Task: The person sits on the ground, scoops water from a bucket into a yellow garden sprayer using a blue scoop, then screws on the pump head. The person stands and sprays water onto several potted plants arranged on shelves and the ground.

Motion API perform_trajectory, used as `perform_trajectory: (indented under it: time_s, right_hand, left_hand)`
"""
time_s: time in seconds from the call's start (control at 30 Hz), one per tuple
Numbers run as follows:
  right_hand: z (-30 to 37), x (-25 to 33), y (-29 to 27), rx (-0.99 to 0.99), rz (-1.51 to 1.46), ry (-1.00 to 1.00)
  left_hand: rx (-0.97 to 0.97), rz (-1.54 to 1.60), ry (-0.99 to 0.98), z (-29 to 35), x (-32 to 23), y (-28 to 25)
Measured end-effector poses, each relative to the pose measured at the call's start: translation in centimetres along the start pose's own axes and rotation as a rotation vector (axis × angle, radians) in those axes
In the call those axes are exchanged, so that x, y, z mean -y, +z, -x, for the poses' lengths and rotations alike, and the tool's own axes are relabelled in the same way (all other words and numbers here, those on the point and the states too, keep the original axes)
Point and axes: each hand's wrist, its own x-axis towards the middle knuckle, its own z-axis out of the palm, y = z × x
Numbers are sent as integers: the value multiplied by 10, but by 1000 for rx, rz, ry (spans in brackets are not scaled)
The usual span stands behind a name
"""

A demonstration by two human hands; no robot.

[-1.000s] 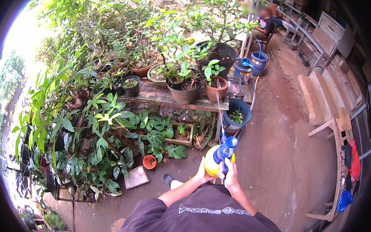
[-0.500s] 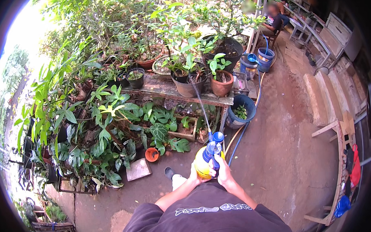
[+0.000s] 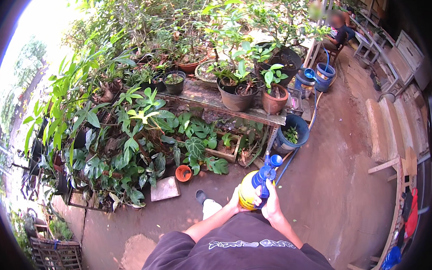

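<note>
A pump sprayer (image 3: 247, 191) with a yellow tank and blue top is held in front of my chest. My left hand (image 3: 236, 201) cups the tank's left side. My right hand (image 3: 272, 207) wraps round the blue handle at the top; its fingertips are partly hidden. The nozzle (image 3: 267, 156) points away from me toward the plant bench (image 3: 210, 104). On that bench stand a brown pot (image 3: 237, 100) and a terracotta pot (image 3: 275, 103), both with leafy plants. No water jet shows at the nozzle.
A blue bucket (image 3: 292, 138) with leaves stands by the bench's right end, with a blue hose (image 3: 287, 167) beside it. Dense potted foliage (image 3: 107, 153) fills the left. An orange pot (image 3: 183, 173) and a slab (image 3: 165, 189) lie on the ground. A person (image 3: 337, 33) sits far right.
The thin water jet from the nozzle has gone from sight. My view has swung left, so the bench and pots sit farther right. Both hands keep their hold on the sprayer.
</note>
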Motion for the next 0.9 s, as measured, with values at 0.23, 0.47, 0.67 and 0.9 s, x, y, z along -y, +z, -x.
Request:
perform_trajectory:
  time_s: [0.23,0.47,0.67,0.9]
  right_hand:
    - [-23,-4,9,294,214,343]
    - [-16,-26,27,347,160,333]
    - [-26,-21,50,466,279,445]
    - [-36,-39,57,612,389,522]
  left_hand:
    - [-296,91,215,38,-16,37]
    - [-373,23,254,54,-18,14]
    - [-519,206,346,65,-22,37]
    - [-468,396,531,94,-20,35]
